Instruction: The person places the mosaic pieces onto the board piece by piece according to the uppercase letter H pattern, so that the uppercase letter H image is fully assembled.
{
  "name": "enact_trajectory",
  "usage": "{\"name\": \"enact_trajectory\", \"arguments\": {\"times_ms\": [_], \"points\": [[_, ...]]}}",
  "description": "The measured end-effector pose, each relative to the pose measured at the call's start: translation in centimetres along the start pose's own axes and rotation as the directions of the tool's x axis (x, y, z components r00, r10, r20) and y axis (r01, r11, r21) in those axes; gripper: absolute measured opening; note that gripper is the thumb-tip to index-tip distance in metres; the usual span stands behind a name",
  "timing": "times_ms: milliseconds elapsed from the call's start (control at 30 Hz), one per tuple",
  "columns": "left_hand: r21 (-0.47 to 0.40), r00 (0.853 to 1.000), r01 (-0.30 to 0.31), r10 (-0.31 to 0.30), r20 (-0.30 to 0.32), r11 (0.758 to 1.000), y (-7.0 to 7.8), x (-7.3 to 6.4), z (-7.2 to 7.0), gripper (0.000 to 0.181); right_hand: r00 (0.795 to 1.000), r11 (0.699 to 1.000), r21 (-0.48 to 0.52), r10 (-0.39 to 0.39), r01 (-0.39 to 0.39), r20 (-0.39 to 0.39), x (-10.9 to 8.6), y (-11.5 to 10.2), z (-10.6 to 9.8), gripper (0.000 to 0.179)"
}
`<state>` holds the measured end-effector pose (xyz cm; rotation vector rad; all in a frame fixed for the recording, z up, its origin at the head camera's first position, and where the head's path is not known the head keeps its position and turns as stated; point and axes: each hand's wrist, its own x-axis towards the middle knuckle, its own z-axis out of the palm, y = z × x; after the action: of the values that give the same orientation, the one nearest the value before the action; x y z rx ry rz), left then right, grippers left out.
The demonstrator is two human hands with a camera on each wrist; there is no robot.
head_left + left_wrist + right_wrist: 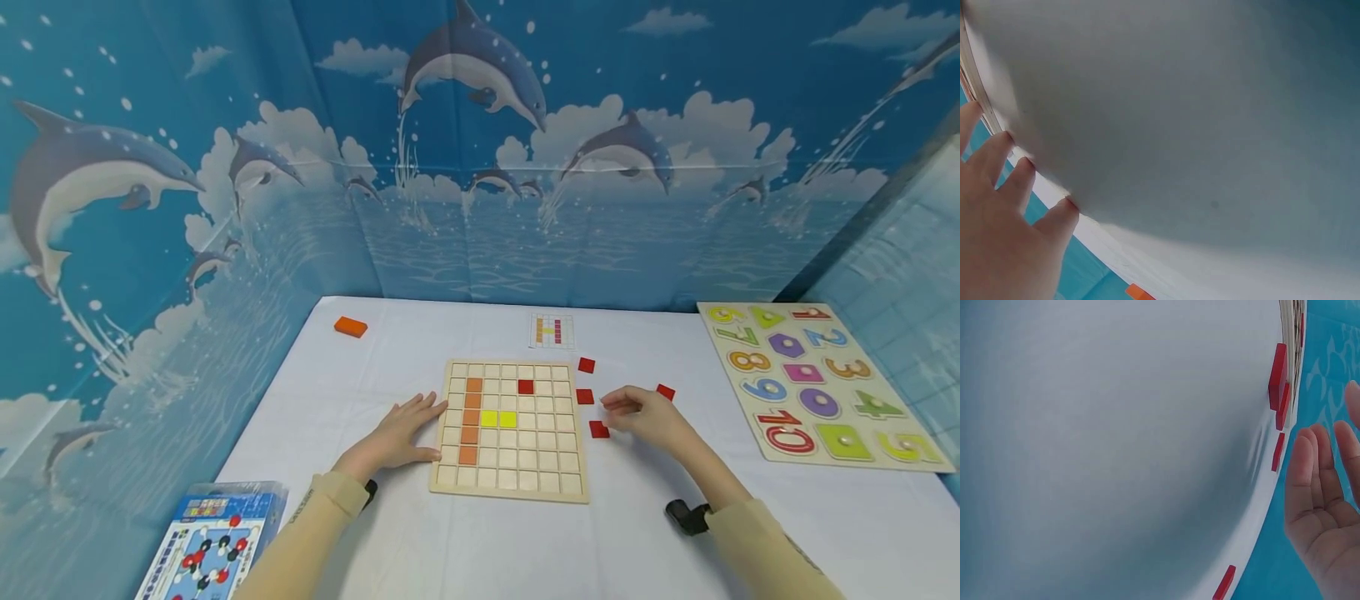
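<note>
A wooden grid board (532, 483) lies on the white table. It bears a column of several orange tiles (471, 417), two yellow tiles (498, 419) side by side and one red tile (526, 387). My left hand (393, 435) touches the board's left edge, fingers spread. Right of the board, my right hand (651, 417) hovers near loose red tiles (585, 397), its fingers loosely bent and holding nothing. Another red tile (666, 391) lies just behind this hand. In the right wrist view, thumb and fingers of the right hand (1325, 506) stand apart, with red tiles (1278, 378) beyond them.
A small pattern card (551, 331) lies behind the board. At the back left sits an orange block (350, 327). A number and shape puzzle board (821, 379) takes up the right side. A blue box (217, 542) stands at the front left.
</note>
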<state>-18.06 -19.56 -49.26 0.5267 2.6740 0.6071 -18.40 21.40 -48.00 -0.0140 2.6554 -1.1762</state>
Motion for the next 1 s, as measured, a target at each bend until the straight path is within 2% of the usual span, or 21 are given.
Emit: {"name": "enact_trajectory", "arguments": {"times_ms": [367, 767, 1000], "points": [[-0.003, 1.0, 0.01, -0.01, -0.006, 1.0, -0.2, 0.1, 0.3, 0.084, 1.0, 1.0, -0.024, 0.005, -0.004, 0.024, -0.4, -0.6, 0.5, 0.035], [-0.002, 1.0, -0.013, 0.013, -0.003, 1.0, -0.2, 0.1, 0.1, 0.084, 0.999, 0.996, -0.093, -0.012, 0.015, 0.032, 0.2, -0.4, 0.8, 0.037], [0.003, 1.0, -0.004, 0.004, -0.008, 1.0, -0.2, 0.2, 0.2, 0.083, 0.998, 0.991, -0.133, 0.01, -0.002, 0.059, 0.3, -0.4, 1.0, 0.03]]}}
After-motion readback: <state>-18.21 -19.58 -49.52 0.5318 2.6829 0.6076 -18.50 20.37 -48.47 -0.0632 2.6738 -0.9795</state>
